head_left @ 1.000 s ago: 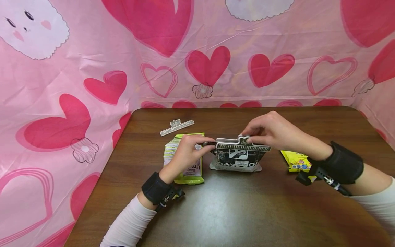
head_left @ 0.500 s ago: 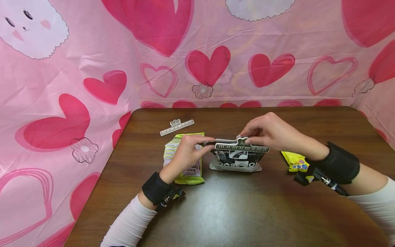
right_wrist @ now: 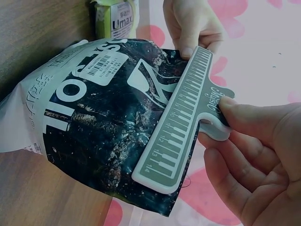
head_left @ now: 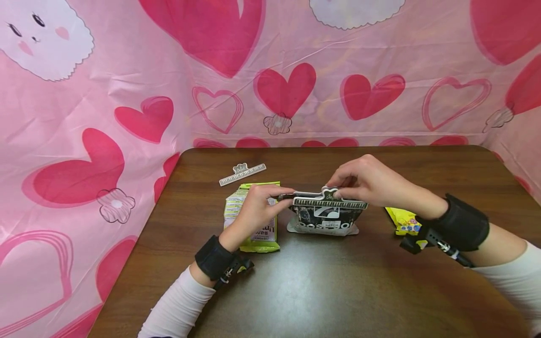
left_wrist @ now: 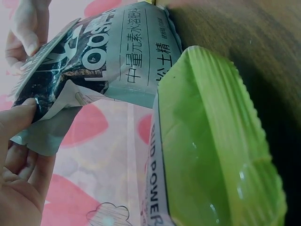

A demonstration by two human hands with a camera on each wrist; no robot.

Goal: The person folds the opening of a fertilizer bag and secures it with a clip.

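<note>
A black and white pouch (head_left: 325,218) stands upright at the table's middle, also seen in the right wrist view as the pouch (right_wrist: 94,122) and in the left wrist view as the pouch (left_wrist: 89,61). A grey piano-key clip (head_left: 329,201) sits along its top edge; clip (right_wrist: 181,122). My right hand (head_left: 363,180) pinches the clip's handle between thumb and fingers (right_wrist: 249,117). My left hand (head_left: 258,206) pinches the pouch's top left corner, fingertip (left_wrist: 21,110) on the bag.
A green packet (head_left: 253,216) lies flat under my left hand; packet (left_wrist: 211,155). A second piano-key clip (head_left: 243,174) lies at the back left. A yellow packet (head_left: 405,220) lies behind my right wrist. Pink heart cloth surrounds the brown table (head_left: 321,291).
The clip and pouch top have shifted slightly left and up with my right hand. My left hand has kept its hold on the corner.
</note>
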